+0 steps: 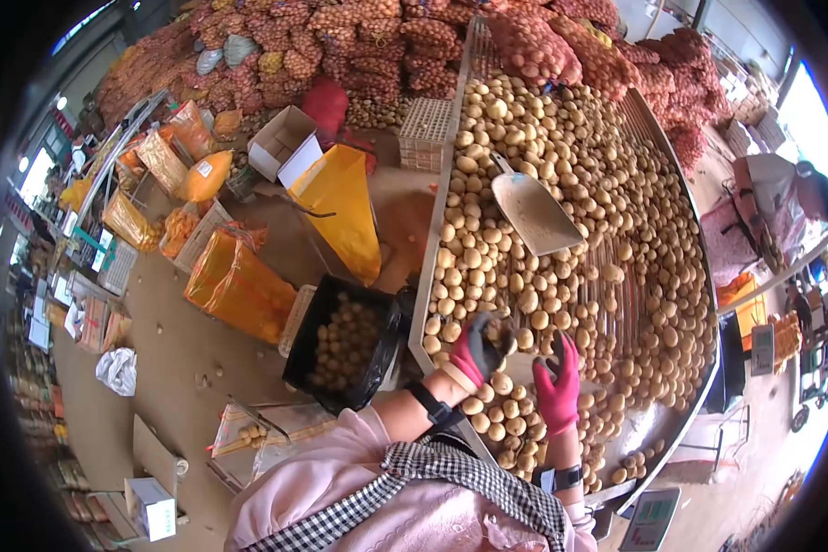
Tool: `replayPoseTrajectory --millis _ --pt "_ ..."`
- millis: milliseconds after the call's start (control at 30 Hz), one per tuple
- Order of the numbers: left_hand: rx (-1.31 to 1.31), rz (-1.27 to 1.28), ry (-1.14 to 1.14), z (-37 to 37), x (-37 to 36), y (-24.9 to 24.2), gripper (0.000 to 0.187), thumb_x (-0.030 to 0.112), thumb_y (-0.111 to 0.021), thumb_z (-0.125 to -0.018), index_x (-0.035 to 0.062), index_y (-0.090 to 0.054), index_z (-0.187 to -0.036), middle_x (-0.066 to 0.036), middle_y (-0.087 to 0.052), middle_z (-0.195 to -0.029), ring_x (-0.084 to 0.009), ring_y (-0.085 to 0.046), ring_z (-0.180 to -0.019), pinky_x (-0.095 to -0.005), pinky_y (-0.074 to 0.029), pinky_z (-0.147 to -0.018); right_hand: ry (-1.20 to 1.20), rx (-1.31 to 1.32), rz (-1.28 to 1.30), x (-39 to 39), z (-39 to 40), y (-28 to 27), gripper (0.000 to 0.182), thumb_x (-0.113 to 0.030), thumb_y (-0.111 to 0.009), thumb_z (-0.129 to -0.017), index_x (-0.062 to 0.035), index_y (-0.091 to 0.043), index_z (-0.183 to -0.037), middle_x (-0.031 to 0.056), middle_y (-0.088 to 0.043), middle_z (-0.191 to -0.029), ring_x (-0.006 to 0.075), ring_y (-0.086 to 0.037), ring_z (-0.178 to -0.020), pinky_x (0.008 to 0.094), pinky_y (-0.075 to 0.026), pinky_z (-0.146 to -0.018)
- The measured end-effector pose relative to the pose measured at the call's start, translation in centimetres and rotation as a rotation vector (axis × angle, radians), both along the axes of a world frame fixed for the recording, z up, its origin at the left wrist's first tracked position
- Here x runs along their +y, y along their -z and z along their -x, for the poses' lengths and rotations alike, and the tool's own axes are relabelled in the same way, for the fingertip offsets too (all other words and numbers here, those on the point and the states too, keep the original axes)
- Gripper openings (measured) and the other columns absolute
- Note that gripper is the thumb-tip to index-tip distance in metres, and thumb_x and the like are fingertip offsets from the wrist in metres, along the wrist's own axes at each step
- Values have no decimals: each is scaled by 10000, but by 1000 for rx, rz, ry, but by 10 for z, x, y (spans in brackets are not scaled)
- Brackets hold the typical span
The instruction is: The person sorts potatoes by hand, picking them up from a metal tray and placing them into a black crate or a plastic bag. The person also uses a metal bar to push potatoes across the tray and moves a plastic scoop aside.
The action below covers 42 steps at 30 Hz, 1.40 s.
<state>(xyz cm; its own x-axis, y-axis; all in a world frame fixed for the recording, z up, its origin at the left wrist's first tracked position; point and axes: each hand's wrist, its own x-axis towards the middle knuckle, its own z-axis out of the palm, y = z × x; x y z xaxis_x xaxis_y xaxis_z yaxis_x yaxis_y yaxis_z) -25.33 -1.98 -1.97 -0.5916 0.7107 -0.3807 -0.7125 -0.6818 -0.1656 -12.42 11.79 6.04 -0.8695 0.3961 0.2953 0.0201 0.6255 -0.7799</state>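
Many round, pale brown potatoes (pixel 547 319) cover a slatted metal sorting table (pixel 438 241). Both hands wear pink gloves with dark fingertips. My left hand (pixel 477 356) is over the near left part of the table, its fingers curled round a darker potato (pixel 500 337). To its right my right hand (pixel 557 385) is held above the potatoes with thumb and fingers apart and nothing between them. A metal scoop (pixel 535 213) lies on the potatoes farther up the table.
Left of the table stands a black crate (pixel 305 322) holding potatoes, with orange mesh bags (pixel 239 286) and an open cardboard box (pixel 285 145) beyond. Stacked full sacks (pixel 340 55) line the back. Another person (pixel 782 198) is at the right, past the table's edge.
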Motion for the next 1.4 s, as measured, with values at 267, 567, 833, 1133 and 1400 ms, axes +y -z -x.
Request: replayPoseTrajectory --millis 267,567,833,1133,1400 --pt "123 120 -538 281 -187 -90 590 525 -568 -937 -23 -573 -1153 -213 -643 -1141 -390 -614 -1080 -549 -504 -1005 145 -127 133 9 -26 17 417 -28 -632 -874 -9 -571 -1286 138 -569 -1315 257 -652 -1076 347 -531 -894" --pt "610 282 -420 313 -247 61 370 325 -583 -970 25 -559 -1186 -194 -672 -1031 -319 -630 -1053 -458 -536 -954 253 -295 25 -23 -53 48 480 -125 -717 -834 -98 -580 -1293 184 -526 -1375 373 -539 -1232 409 -488 -995" --pt "775 934 0 133 -152 22 454 349 -577 -979 97 -542 -1355 -73 -606 -1254 -192 -577 -1106 -353 -457 -980 769 -391 -324 68 -65 93 554 -385 -697 -839 -172 -554 -1330 218 -412 -1468 428 -351 -1374 561 -275 -1122" --pt "882 819 311 38 -72 -3 350 235 -536 -1017 30 -566 -1300 -91 -655 -1138 -187 -648 -969 -333 -532 -884 14 -230 -345 -44 -15 83 553 -316 -720 -812 -111 -545 -1294 178 -462 -1415 374 -388 -1369 579 -275 -1138" --pt "848 562 801 -20 -7 -23 364 240 -471 -1051 11 -515 -1331 -122 -639 -1177 -214 -660 -1012 -337 -565 -897 768 -535 -432 141 -57 90 508 -192 -726 -759 -128 -567 -1238 145 -566 -1195 357 -534 -1118 458 -461 -895"
